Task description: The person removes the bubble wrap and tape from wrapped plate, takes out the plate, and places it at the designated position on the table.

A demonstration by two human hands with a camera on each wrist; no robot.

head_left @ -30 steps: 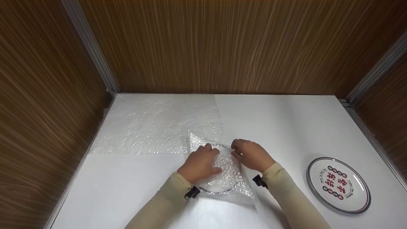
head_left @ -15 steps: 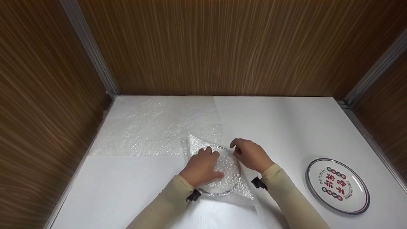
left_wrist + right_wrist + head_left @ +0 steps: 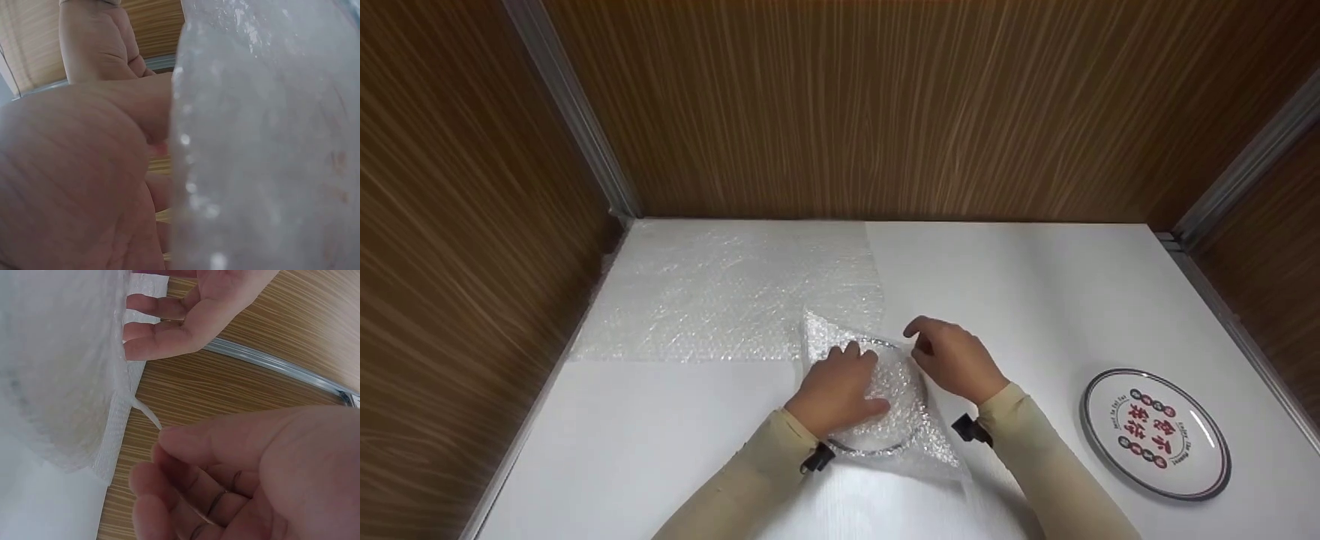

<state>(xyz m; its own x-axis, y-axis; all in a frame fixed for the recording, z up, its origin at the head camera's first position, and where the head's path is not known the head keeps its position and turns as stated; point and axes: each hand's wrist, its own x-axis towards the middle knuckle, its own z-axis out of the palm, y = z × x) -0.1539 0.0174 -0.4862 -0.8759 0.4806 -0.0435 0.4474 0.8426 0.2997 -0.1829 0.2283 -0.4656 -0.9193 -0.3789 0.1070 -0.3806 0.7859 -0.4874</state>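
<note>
In the middle of the white table lies a plate point(image 3: 870, 451) inside bubble wrap point(image 3: 896, 390), its dark rim showing through. My left hand point(image 3: 838, 394) rests on top of the wrap, fingers and thumb spread. At the upper right edge of the package is my right hand point(image 3: 958, 361). The right wrist view shows its thumb and forefinger point(image 3: 188, 444) pinching a thin flap of bubble wrap point(image 3: 145, 409) that sticks out from the package. A second plate point(image 3: 1156, 433), white with a dark rim and red characters, lies uncovered at the right.
A flat sheet of bubble wrap point(image 3: 727, 292) covers the back left of the white table point(image 3: 645, 442); the package's upper corner overlaps it in the head view. Wood-grain panels point(image 3: 855, 112) stand at the back and both sides, joined by metal strips point(image 3: 574, 112).
My right hand has moved up slightly at the package's edge, its forefinger less curled. The left hand has stayed on the wrap, shifting slightly to the right. Both plates lie as before.
</note>
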